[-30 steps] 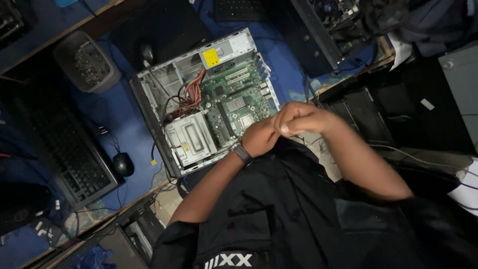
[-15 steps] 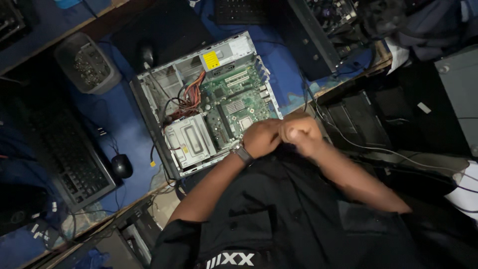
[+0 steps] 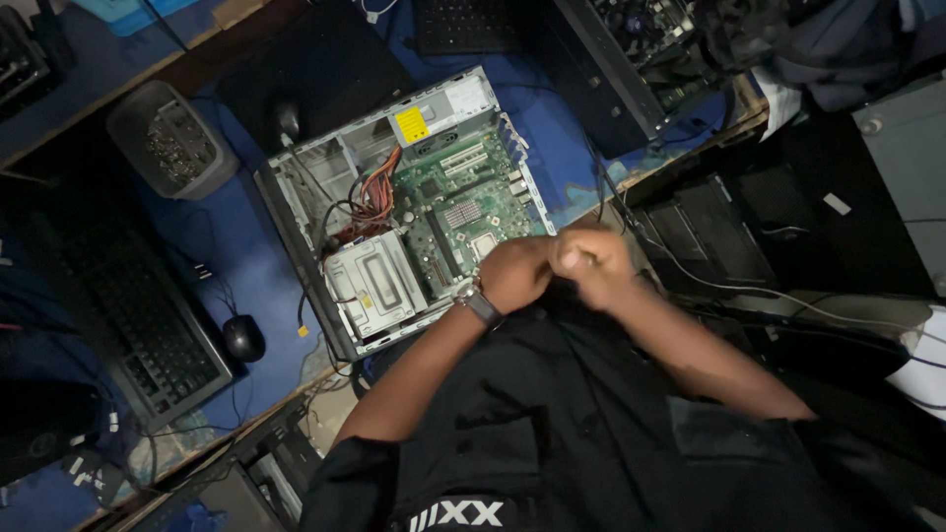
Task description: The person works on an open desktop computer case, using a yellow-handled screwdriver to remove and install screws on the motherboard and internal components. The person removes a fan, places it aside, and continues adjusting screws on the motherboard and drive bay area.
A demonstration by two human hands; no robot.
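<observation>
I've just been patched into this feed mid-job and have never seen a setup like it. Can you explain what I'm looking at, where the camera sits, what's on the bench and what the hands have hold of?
There is no robot here: a person works with bare hands, and the one camera is worn on their head, looking straight down. The dark mass at the bottom is their own black shirt.

The left hand, with a wristwatch, and the right hand are pressed together at the near edge of an open desktop computer case. Both are curled closed; whether they hold something small I cannot tell.

Inside the case are a green circuit board, a silver drive cage and a bundle of orange and black wires.

On the blue bench also lie a black keyboard, a black mouse and a grey basket.
</observation>
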